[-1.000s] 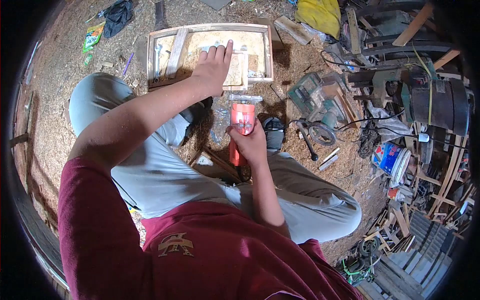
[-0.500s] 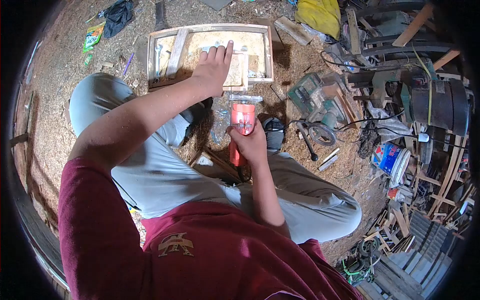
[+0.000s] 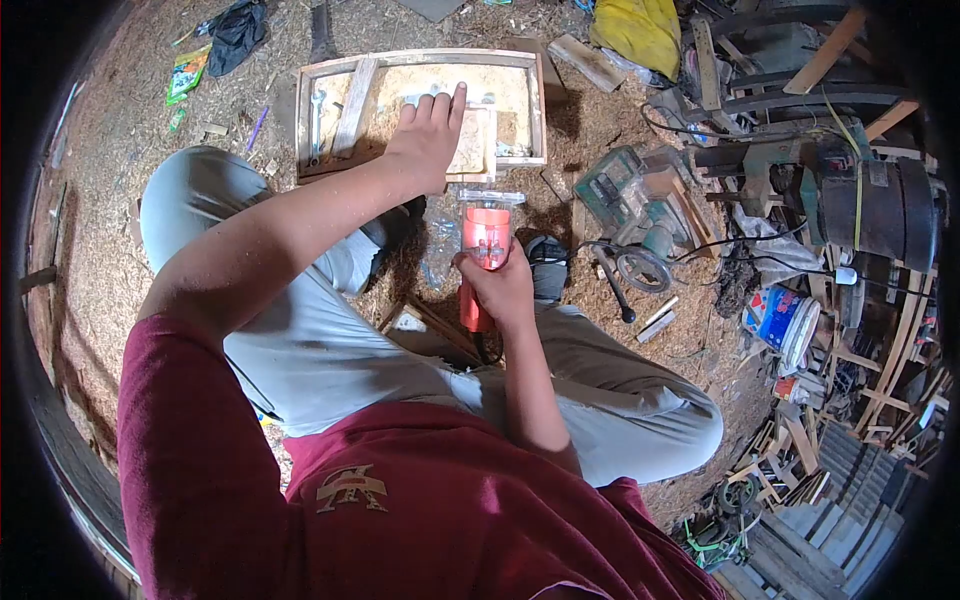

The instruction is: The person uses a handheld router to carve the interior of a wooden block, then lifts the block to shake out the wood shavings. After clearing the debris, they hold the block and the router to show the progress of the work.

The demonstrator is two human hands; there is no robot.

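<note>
My right hand [image 3: 500,283] is wrapped round a red trim router [image 3: 485,235], its clear base facing away from my body. The router lies just in front of a small light wooden piece [image 3: 474,152] with a raised rim. My left hand [image 3: 428,135] reaches across and bears on the left side of this piece, index finger stretched forward and the other fingers bent. Its thumb is mostly hidden. The piece rests across the near edge of a curved wooden frame [image 3: 420,56], with sawdust and a wrench [image 3: 317,125] inside it.
A green machine vise [image 3: 615,190] with a handwheel stands to the right, near a large motor-driven machine [image 3: 865,205] and cables. A blue and white bucket [image 3: 782,318] and wood scraps are further right. Shavings cover the floor round my crossed legs.
</note>
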